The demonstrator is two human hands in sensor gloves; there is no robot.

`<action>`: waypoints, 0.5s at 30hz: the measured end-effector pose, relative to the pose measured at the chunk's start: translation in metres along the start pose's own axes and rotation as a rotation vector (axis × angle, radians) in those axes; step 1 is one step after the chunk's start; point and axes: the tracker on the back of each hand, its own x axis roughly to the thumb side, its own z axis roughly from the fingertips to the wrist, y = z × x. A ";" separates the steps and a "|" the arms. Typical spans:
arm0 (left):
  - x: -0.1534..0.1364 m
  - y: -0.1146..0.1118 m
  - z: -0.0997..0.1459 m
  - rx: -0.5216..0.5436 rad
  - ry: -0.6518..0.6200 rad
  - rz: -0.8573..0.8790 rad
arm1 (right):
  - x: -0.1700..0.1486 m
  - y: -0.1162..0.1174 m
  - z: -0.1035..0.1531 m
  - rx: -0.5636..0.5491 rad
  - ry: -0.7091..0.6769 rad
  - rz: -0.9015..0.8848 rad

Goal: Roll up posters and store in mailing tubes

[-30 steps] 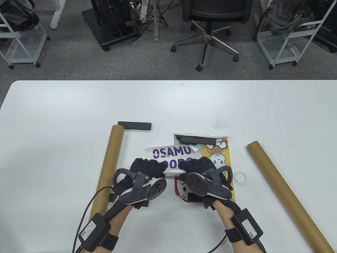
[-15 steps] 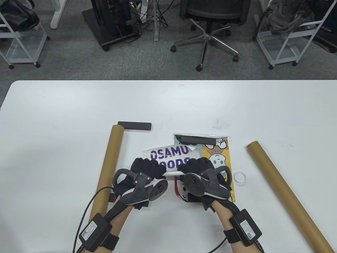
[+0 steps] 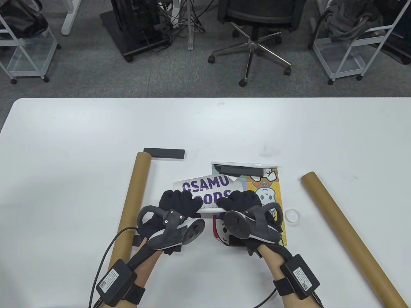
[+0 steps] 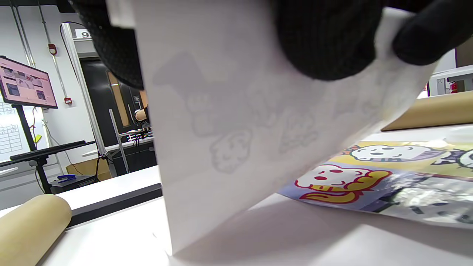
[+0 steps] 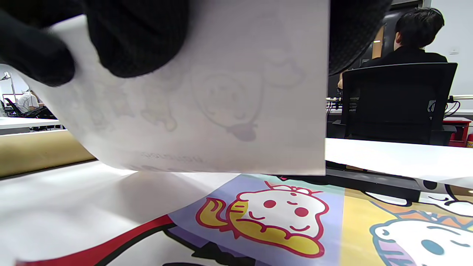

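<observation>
A white poster [image 3: 205,187] with purple "OSAMU GOODS" lettering is held by both hands near the table's front middle. My left hand [image 3: 178,200] grips its near edge on the left, my right hand [image 3: 239,200] on the right. Both wrist views show its pale back [image 4: 240,122] [image 5: 221,111] lifted off the table, under my gloved fingers [image 4: 325,40] [image 5: 136,37]. A colourful cartoon poster [image 3: 266,192] lies flat beneath, held by a dark bar [image 3: 245,169]. One brown mailing tube [image 3: 131,205] lies left of my hands, another [image 3: 346,234] to the right.
A second dark bar [image 3: 163,153] lies by the left tube's far end. A white ring cap [image 3: 292,216] lies right of the cartoon poster. Beyond the table's far edge stand an office chair [image 3: 257,29] and wire carts [image 3: 350,48].
The white poster's far edge has slid a little left and away, showing more of its lettering. Both hands stay almost in place, gripping its near edge.
</observation>
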 end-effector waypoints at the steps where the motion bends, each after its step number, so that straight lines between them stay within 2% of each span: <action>1: -0.001 0.000 0.001 0.009 -0.004 -0.002 | 0.000 0.000 0.000 -0.001 -0.002 -0.003; 9: -0.003 -0.001 0.001 0.005 0.002 -0.002 | -0.003 0.000 -0.001 -0.014 -0.001 -0.019; 15: -0.004 -0.004 -0.001 -0.024 0.015 0.018 | -0.003 0.004 -0.002 0.050 -0.006 -0.057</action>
